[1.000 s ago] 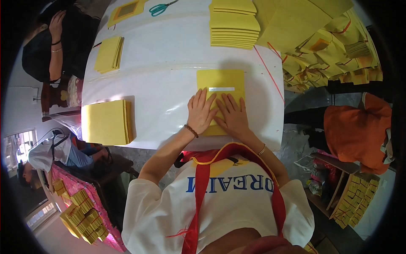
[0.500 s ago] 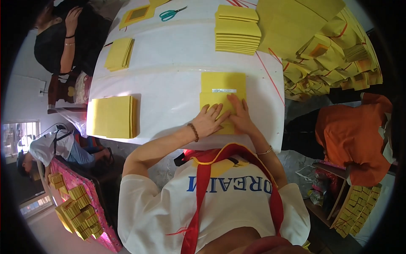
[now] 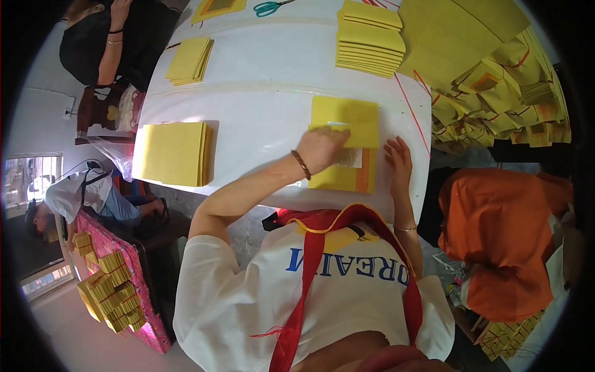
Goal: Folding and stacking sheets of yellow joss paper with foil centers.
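Observation:
A folded sheet of yellow paper point(image 3: 344, 110) lies on the white table in front of me. My left hand point(image 3: 328, 147), with a beaded bracelet on the wrist, is closed at the paper's folded flap and covers part of its silvery strip. Below the flap, a whitish shiny patch point(image 3: 350, 158) and an orange band point(image 3: 362, 177) show on the sheet's inner face. Just right of the paper, my right hand point(image 3: 400, 158) is raised with its fingers apart and holds nothing.
Yellow paper stacks stand at the table's left point(image 3: 173, 154), far left point(image 3: 190, 60) and far right point(image 3: 370, 40). Teal scissors point(image 3: 268, 7) lie at the far edge. A heap of yellow papers point(image 3: 502, 93) fills the right side. Other people are left and right; one wears orange point(image 3: 502, 229).
Both hands lay flat on the folded paper before. My left hand has closed at the flap and the lower part has come into sight; my right hand has moved off to the right.

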`<state>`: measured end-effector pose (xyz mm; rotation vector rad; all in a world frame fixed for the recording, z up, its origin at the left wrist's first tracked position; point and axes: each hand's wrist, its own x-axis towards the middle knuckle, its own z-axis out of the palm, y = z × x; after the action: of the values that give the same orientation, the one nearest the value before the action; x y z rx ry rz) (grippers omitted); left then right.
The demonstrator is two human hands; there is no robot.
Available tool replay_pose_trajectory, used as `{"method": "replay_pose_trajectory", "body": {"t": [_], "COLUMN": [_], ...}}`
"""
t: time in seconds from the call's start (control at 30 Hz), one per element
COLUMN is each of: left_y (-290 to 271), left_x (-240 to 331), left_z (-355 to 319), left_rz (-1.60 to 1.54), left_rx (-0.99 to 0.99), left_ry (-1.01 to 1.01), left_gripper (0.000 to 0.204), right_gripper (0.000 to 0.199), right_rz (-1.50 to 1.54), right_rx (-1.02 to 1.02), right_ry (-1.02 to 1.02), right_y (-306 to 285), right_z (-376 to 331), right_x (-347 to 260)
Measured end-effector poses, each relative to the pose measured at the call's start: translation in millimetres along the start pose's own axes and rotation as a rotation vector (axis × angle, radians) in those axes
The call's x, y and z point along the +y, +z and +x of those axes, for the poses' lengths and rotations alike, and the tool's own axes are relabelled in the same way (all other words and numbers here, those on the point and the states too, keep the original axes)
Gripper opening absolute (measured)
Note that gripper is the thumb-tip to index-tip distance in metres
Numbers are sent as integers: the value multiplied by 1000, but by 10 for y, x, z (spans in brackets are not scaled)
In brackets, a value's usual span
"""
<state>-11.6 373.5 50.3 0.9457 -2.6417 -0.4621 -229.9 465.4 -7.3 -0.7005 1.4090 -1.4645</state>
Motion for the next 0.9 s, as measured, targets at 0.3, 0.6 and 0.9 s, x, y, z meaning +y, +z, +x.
{"method": "replay_pose_trajectory", "body": {"t": [0.3,0.6,0.9], "left_y": [-216,339,496], "left_x": [-1230,-1516,-1745], "left_z": [420,276,259], "left_rz": [500,431,377], "left_rx": [537,175,205], "left_ry": [123,-133,-184], "left_gripper": [38,45,54], "right_gripper": [27,25,26], "right_rz": [-319,-417,-442], "right_rx": [88,82,26], "right_ry": [-178,-213,-147], "right_y": [-23,-91,-39], "right_z": [-91,-113,-87], "right_x": [393,439,394]}}
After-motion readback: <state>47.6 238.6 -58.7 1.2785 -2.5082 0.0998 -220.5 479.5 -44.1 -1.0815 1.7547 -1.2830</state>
